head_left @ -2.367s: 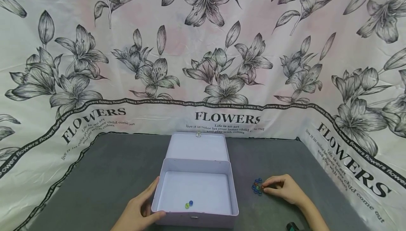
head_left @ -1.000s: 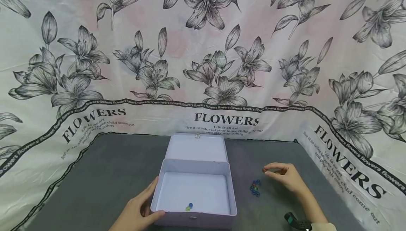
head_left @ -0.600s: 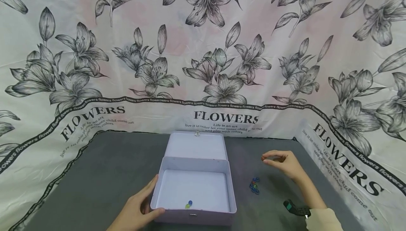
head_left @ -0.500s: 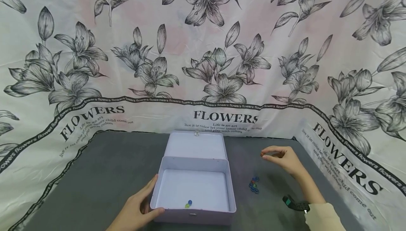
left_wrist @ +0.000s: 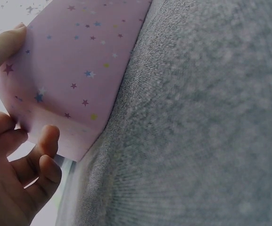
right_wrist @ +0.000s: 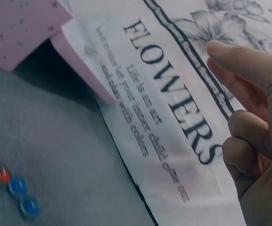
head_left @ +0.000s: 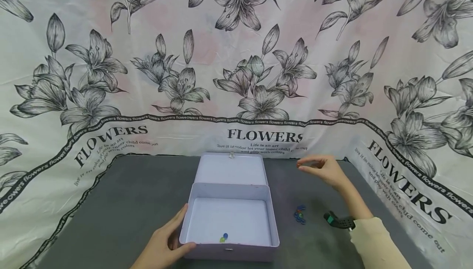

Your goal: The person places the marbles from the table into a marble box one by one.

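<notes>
A lilac tin box [head_left: 255, 253] stands mid-table, its lid [head_left: 230, 170] folded back. My left hand [head_left: 164, 240] grips its front left corner, thumb on the front and fingers along the left side; the left wrist view shows pink star-printed walls [left_wrist: 79, 52]. On the box floor lie a blue marble [head_left: 225, 235] and a yellow-green marble [head_left: 222, 240]. Raised above the table at right, my right hand [head_left: 327, 172] pinches a reddish-brown marble [head_left: 298, 165] between thumb and forefinger; the right wrist view hides it. Below, several marbles [head_left: 300, 215] in blue, red and green cluster beside the box.
A dark grey cloth [head_left: 140, 203] covers the table. White flower-printed fabric [head_left: 266, 76] hangs behind and along both sides. A black band with a green face [head_left: 338, 221] sits at my right wrist, by a pale sleeve [head_left: 377, 244].
My right hand has picked the reddish-brown marble from the cluster and lifted it up and away toward the table's back. My left hand stays on the box corner.
</notes>
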A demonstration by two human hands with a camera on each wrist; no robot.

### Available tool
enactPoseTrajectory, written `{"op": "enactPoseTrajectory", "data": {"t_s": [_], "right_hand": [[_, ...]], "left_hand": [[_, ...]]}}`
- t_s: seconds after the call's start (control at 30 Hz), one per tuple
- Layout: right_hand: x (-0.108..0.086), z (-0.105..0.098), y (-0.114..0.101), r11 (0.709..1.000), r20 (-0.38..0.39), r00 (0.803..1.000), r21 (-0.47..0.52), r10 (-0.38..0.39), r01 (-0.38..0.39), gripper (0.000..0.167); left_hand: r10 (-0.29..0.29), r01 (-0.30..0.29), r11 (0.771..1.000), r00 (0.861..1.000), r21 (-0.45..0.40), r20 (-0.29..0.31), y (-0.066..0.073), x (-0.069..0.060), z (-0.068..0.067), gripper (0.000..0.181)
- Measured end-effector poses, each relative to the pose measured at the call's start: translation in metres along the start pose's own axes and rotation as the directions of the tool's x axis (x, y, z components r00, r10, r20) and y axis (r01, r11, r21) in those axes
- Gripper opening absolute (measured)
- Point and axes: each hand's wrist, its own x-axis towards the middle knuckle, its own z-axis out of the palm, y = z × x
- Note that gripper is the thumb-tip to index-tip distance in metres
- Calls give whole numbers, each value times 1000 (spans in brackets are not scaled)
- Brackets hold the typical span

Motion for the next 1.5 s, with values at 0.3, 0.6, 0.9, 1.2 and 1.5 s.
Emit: {"op": "enactPoseTrajectory", "data": {"t_s": [0.3,0.6,0.9,1.2,1.5], "right_hand": [[23,34,-9,998,42,999,63,-18,15,24],[48,63,-33,991,85,996,133,-35,24,26],[69,90,-54,982,114,990,180,-79,58,19],[83,115,-70,970,147,979,219,-143,109,23],[91,154,-77,945,174,970,308,-170,110,18]], "left_hand": [[-36,36,999,999,-21,7,1,-3,1,95],[3,-3,1000,999,-23,-32,0,-1,2,96],[-6,5,1000,1000,-27,-30,0,-3,2,99],[-4,3,999,1000,-36,-15,0,-1,3,98],[-1,1,1000,1000,-24,-20,0,-1,3,98]]}}
